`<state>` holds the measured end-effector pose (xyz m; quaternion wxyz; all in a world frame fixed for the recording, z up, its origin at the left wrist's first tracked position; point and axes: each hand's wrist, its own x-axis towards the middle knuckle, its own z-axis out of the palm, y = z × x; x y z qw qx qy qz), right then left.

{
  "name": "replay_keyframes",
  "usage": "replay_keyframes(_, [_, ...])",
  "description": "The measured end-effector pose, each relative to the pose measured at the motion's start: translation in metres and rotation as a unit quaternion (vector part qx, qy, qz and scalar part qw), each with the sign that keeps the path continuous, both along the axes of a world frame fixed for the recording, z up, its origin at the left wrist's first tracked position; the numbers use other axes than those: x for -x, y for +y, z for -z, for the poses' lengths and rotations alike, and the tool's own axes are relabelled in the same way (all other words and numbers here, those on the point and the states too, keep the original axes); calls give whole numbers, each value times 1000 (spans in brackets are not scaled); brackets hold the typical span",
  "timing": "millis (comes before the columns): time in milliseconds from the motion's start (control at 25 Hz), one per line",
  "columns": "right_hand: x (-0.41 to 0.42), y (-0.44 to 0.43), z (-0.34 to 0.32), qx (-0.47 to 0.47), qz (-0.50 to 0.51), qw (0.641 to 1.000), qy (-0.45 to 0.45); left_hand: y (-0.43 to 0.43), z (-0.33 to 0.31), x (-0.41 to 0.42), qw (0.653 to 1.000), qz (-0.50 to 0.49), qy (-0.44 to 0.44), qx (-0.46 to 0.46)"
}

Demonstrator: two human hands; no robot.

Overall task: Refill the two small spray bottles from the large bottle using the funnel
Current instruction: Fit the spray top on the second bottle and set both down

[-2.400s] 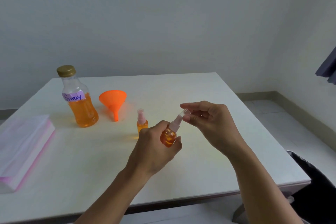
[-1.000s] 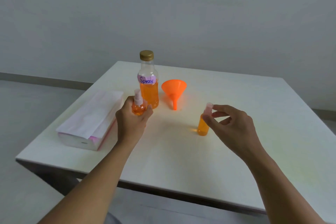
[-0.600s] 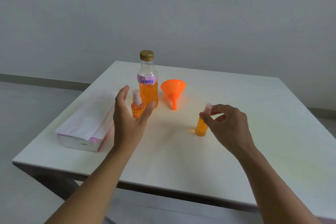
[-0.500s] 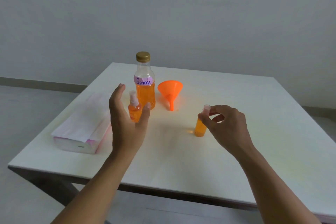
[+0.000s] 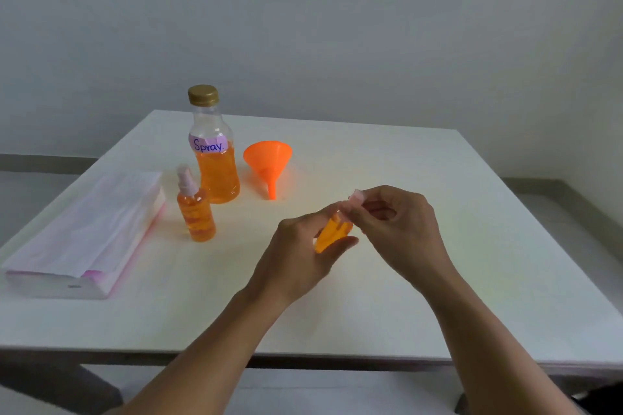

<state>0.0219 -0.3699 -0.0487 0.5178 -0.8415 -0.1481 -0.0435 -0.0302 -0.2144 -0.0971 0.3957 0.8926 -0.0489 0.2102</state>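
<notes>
White surface (image 5: 438, 178) | left hand (image 5: 296, 256) grip clamped round small spray bottle (image 5: 332, 236) body | right hand (image 5: 397, 226) grip pinching its cap (image 5: 355, 195) | probably light, slick plastic; hold mid-body

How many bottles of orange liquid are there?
3. The large bottle stands far back; one small spray bottle stands just before it; the second small bottle is gripped in the left hand, its top pinched by the right hand. None seem hidden.
</notes>
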Motion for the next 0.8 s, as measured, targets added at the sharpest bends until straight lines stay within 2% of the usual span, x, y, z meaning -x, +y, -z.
replay_keyframes(160, [-11,-9,0,68,4,998,13,-8,-2,-9,999,20,-7,-33])
replay_keyframes(320, [-15,-15,-3,69,0,997,14,-12,-5,-13,999,20,10,-45])
replay_keyframes(560, [-11,-20,-2,61,-17,998,-27,-11,-15,-15,996,36,81,-17])
replay_keyframes(800, [-12,-27,-7,49,-52,997,9,-2,-13,-15,988,57,141,9])
